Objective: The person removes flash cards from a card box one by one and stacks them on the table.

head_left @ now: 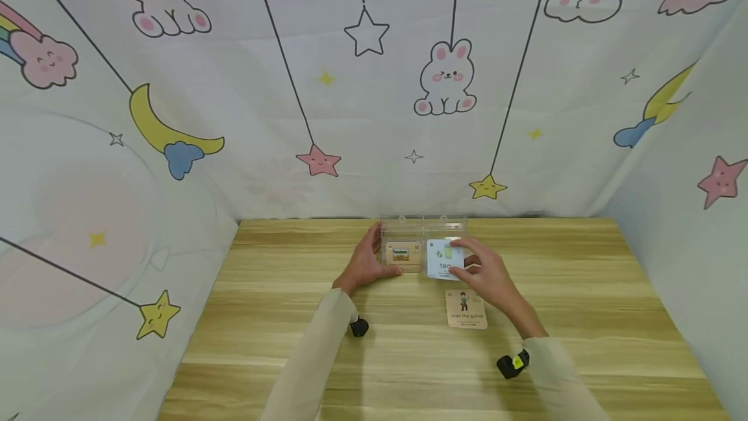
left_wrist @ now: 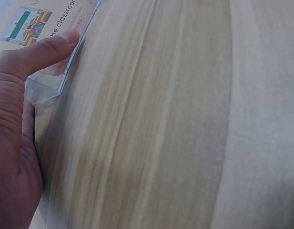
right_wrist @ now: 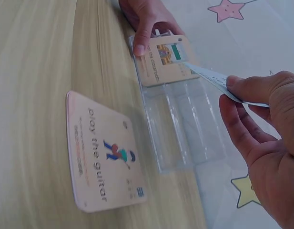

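A clear plastic card holder [right_wrist: 171, 129] with several compartments stands at the back of the table. My left hand [head_left: 367, 262] grips its left end, the thumb lying over the front edge. A peach classroom card [head_left: 403, 255] sits in the left front compartment. Between thumb and fingers, my right hand [head_left: 489, 273] pinches a pale blue card [head_left: 439, 258] printed "tea". In the right wrist view this card is tilted above the holder, its front compartment beneath showing no card. A peach card [right_wrist: 108, 155] reading "play the guitar" lies on the table in front of the holder, below my right hand.
The wooden table [head_left: 280, 356] ends at a white printed curtain [head_left: 374, 115] close behind the holder. More curtain [head_left: 695, 232] hangs along the right side. Black wrist cameras sit below both hands.
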Demonstrator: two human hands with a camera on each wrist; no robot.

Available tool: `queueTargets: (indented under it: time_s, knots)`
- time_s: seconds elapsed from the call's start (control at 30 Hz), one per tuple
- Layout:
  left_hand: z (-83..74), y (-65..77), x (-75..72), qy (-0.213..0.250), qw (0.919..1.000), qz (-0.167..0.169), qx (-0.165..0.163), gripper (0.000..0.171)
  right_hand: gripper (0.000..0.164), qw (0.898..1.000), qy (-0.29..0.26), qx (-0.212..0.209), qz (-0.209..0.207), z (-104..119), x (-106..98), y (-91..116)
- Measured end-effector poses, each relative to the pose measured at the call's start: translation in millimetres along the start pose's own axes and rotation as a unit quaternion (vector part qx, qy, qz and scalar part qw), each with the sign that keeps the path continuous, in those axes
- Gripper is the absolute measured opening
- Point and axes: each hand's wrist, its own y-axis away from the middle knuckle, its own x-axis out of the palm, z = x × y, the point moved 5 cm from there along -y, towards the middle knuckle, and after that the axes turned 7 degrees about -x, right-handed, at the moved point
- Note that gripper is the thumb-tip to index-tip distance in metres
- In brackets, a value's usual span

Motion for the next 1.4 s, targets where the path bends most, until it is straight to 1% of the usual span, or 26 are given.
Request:
queueTargets:
  time_s: [0.13, 0.3, 0.5, 0.7, 0.87, 1.0, 1.27, 1.4]
  knots:
    - [-0.4, 0.7, -0.5, -0.008, 1.0000, 0.004, -0.003, 0.127, 0.054, 1.000, 0.000, 0.019, -0.001, -3.7, -7.5, 10.6]
    - [-0.7, 1.1, -0.8, -0.007, 0.9999, 0.005, -0.009, 0.127, 0.053, 1.000, 0.000, 0.026, -0.002, -10.3, -13.2, 23.6]
    - [0.2, 0.0, -0.5, -0.003, 0.9999, 0.006, -0.012, 0.127, 0.053, 0.999, -0.024, 0.042, -0.002, -19.0, -16.4, 39.0]
    - [1.3, -0.8, -0.5, -0.005, 0.9999, 0.004, -0.010, 0.128, 0.051, 0.997, -0.045, 0.069, 0.010, -27.7, -15.2, 54.5]
    - [1.0, 0.0, -0.2, -0.008, 0.9999, 0.004, -0.012, 0.127, 0.050, 0.995, -0.046, 0.087, 0.020, -33.6, -11.3, 64.1]
    - [0.4, 0.6, -0.1, -0.008, 0.9998, 0.005, -0.015, 0.127, 0.050, 0.993, -0.047, 0.107, 0.018, -36.3, -7.9, 70.6]
    - [0.9, 0.3, -0.2, -0.011, 0.9997, 0.006, -0.021, 0.128, 0.048, 0.993, -0.057, 0.101, 0.021, -39.1, -1.5, 76.9]
    - [2.3, -0.5, -0.5, -0.010, 0.9997, 0.006, -0.020, 0.129, 0.048, 0.994, -0.037, 0.095, 0.026, -40.6, 0.6, 78.2]
